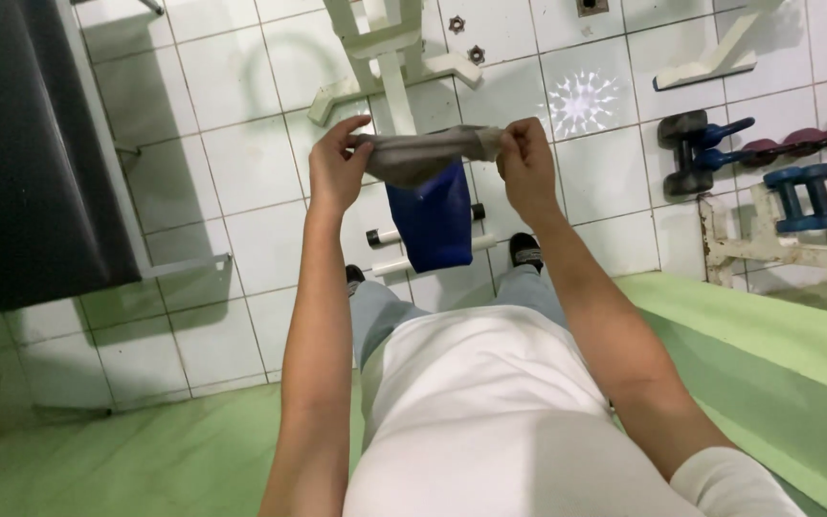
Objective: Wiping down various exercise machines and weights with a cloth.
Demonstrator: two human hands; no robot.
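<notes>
Grey and blue cloth (430,196), stretched in mid-air between my hands above the white tiled floor (241,172); left hand (337,168) and right hand (526,163), fingers pinched on its grey top edge; dumbbells (701,148) on a rack to the right; green mat (768,354) underfoot.

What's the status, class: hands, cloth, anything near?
Left hand and right hand both pinch the cloth, stretched between them. Dumbbells racked to the right, apart.
</notes>
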